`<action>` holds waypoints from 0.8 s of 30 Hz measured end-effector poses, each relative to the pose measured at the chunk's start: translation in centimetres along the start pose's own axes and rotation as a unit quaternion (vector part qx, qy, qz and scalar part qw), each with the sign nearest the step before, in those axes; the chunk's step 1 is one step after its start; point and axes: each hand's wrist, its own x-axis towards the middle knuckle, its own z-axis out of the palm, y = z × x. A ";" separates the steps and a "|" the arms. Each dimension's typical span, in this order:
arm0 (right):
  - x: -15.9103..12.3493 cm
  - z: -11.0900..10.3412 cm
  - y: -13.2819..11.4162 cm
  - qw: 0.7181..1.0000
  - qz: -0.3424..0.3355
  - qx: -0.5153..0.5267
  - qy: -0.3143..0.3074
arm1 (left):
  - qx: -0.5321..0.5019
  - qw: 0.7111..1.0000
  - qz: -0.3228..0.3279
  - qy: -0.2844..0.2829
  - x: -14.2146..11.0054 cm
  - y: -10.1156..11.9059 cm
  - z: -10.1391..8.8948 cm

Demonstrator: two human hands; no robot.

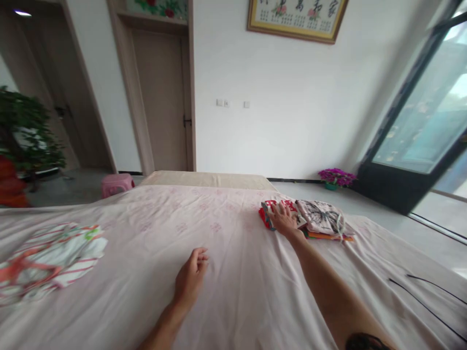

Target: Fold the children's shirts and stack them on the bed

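My right hand (282, 218) lies flat, fingers spread, on a folded garment (269, 204) with red and white print that tops a small stack. Beside that stack, to its right, is a second stack with a folded pale pink garment (321, 216) bearing a dark butterfly print on top. Over the middle of the sheet, my left hand (190, 273) holds nothing; its fingers are loosely curled and a little apart. At the far left rests a crumpled white garment (73, 248) with red stripes and orange and green patches, somewhat blurred.
A pale pink patterned sheet (233, 277) spreads under everything. Two thin black cords (426, 304) cross its right side. Beyond its edges stand a pink stool (117, 184), a leafy plant (27, 131) and a pot of purple flowers (336, 177).
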 end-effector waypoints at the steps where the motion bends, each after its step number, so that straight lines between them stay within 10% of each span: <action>1: -0.5 0.3 0.0 1.000 0.008 -0.015 0.012 | 0.009 1.000 0.002 0.001 0.0 0.1 0.0; 7: -6.9 2.7 -2.7 0.995 0.004 -0.074 0.069 | 0.045 0.999 0.023 0.002 0.0 0.5 -0.2; 18: -17.9 3.7 -9.7 0.986 -0.164 -0.040 -0.009 | -0.004 0.999 0.054 0.008 -1.0 0.5 -0.7; 24: -18.8 2.8 -10.0 0.986 -0.163 -0.036 0.004 | 0.022 0.993 0.038 0.105 0.1 -2.3 -7.1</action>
